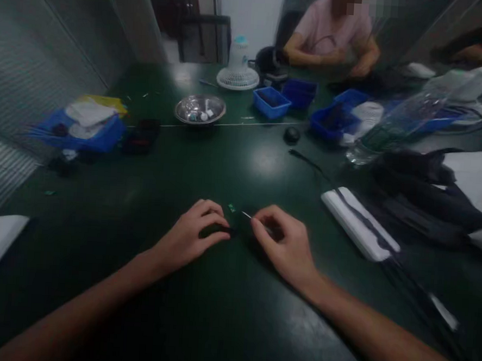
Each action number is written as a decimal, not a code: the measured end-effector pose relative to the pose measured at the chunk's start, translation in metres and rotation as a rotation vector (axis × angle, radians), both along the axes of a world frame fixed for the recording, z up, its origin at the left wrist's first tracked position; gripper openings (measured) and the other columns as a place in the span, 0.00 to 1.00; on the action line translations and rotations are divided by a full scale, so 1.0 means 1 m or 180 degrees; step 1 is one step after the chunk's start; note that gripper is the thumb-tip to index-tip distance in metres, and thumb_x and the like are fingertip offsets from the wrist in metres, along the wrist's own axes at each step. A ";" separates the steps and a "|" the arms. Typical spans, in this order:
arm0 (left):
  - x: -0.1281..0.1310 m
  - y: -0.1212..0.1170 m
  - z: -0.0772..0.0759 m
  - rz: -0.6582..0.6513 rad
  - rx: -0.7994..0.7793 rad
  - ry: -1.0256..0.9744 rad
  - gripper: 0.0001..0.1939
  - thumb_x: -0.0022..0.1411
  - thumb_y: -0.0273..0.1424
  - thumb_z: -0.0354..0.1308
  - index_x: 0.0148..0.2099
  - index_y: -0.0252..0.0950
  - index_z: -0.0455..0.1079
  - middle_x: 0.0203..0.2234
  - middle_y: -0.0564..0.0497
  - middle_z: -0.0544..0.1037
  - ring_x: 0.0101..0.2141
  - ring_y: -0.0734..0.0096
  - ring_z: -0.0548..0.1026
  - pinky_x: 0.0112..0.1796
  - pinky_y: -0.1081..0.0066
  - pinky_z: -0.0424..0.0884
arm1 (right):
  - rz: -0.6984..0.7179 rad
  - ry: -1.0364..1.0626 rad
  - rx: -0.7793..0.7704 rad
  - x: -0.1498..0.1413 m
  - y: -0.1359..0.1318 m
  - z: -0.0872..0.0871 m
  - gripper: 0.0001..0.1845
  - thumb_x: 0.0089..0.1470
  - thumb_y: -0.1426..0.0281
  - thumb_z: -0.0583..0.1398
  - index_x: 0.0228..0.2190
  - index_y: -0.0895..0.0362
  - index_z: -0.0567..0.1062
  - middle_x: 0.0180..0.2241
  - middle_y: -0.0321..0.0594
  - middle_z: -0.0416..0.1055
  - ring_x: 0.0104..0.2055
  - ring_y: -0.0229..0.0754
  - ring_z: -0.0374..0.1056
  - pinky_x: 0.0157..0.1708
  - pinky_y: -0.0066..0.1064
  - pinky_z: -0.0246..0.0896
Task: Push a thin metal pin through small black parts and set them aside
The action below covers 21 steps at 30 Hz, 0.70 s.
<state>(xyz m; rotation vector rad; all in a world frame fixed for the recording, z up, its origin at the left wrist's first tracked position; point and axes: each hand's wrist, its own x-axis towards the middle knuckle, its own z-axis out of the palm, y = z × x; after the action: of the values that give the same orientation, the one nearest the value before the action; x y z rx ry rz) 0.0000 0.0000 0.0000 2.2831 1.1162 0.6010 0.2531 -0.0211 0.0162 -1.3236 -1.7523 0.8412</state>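
Observation:
My left hand (195,233) rests on the dark green table (233,311) with its fingers curled round a small dark part (217,231). My right hand (285,244) lies just to its right, pinched on a thin metal pointed tool (247,216) whose tip points left toward a tiny green piece (231,207) on the table. The two hands are a few centimetres apart.
A white flat box (358,223) with a black cable lies to the right, dark bags (424,191) beyond it. Farther back stand a steel bowl (200,109), blue bins (271,102), a small white fan (239,66) and a plastic bottle (395,127). A person in pink sits opposite.

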 end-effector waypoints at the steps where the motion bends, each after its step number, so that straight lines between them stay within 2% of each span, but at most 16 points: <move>1: 0.001 0.006 0.001 -0.0058 0.0023 0.0010 0.07 0.72 0.35 0.61 0.49 0.41 0.76 0.57 0.46 0.74 0.59 0.60 0.70 0.58 0.55 0.69 | 0.0000 0.0008 0.0004 -0.001 0.001 0.000 0.07 0.65 0.68 0.62 0.34 0.56 0.77 0.32 0.35 0.75 0.33 0.38 0.70 0.34 0.31 0.61; 4: 0.001 0.022 0.004 -0.0255 0.0083 0.0043 0.08 0.73 0.33 0.59 0.51 0.40 0.75 0.61 0.47 0.73 0.63 0.58 0.67 0.62 0.51 0.65 | -0.0005 0.0006 0.0015 -0.002 0.003 0.000 0.07 0.65 0.67 0.62 0.34 0.55 0.77 0.33 0.35 0.75 0.33 0.39 0.70 0.34 0.31 0.61; 7: -0.002 0.028 0.003 -0.0503 0.0124 0.0088 0.11 0.74 0.32 0.58 0.56 0.40 0.73 0.55 0.47 0.78 0.58 0.61 0.72 0.59 0.54 0.70 | -0.0017 -0.0034 0.0023 -0.001 0.003 0.000 0.07 0.65 0.67 0.62 0.34 0.55 0.77 0.32 0.36 0.75 0.33 0.39 0.70 0.34 0.31 0.61; 10: -0.014 0.020 0.000 -0.0569 0.0248 0.0166 0.14 0.74 0.30 0.57 0.60 0.40 0.73 0.52 0.47 0.79 0.54 0.63 0.75 0.55 0.57 0.74 | 0.0000 -0.0059 0.0021 0.001 0.002 0.000 0.07 0.65 0.66 0.62 0.34 0.55 0.77 0.32 0.36 0.75 0.33 0.40 0.71 0.35 0.32 0.62; 12: -0.030 0.011 -0.002 -0.0459 0.0313 0.0218 0.16 0.74 0.30 0.56 0.61 0.41 0.72 0.52 0.48 0.79 0.53 0.64 0.75 0.54 0.59 0.75 | 0.0022 -0.0050 0.0018 0.002 0.001 -0.001 0.07 0.65 0.66 0.61 0.35 0.55 0.77 0.33 0.36 0.76 0.33 0.40 0.71 0.35 0.32 0.62; 14: -0.055 0.003 -0.002 -0.0113 0.0304 0.0237 0.16 0.75 0.32 0.56 0.61 0.43 0.72 0.52 0.48 0.79 0.52 0.63 0.76 0.53 0.60 0.76 | 0.0044 -0.0035 -0.0004 0.003 0.001 -0.001 0.07 0.66 0.66 0.62 0.35 0.55 0.77 0.33 0.35 0.76 0.33 0.39 0.71 0.34 0.31 0.62; 17: -0.107 -0.004 0.003 0.0760 0.0263 0.0405 0.17 0.73 0.41 0.57 0.60 0.44 0.73 0.53 0.49 0.79 0.51 0.61 0.78 0.53 0.59 0.76 | 0.0074 -0.0022 -0.0051 0.003 0.001 -0.002 0.07 0.66 0.66 0.62 0.35 0.54 0.77 0.33 0.35 0.76 0.33 0.39 0.71 0.34 0.31 0.62; 21: -0.184 -0.002 0.010 0.1816 0.0483 0.1045 0.19 0.73 0.47 0.54 0.56 0.42 0.74 0.54 0.52 0.78 0.52 0.60 0.77 0.58 0.54 0.71 | 0.0062 -0.0043 -0.0047 0.002 0.002 -0.002 0.07 0.66 0.65 0.62 0.35 0.55 0.77 0.33 0.35 0.76 0.33 0.39 0.71 0.35 0.32 0.62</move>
<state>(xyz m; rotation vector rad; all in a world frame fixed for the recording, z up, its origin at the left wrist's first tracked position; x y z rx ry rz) -0.1845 -0.0018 0.0102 2.2334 1.9755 0.5392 0.2552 -0.0188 0.0145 -1.3265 -1.7753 0.8596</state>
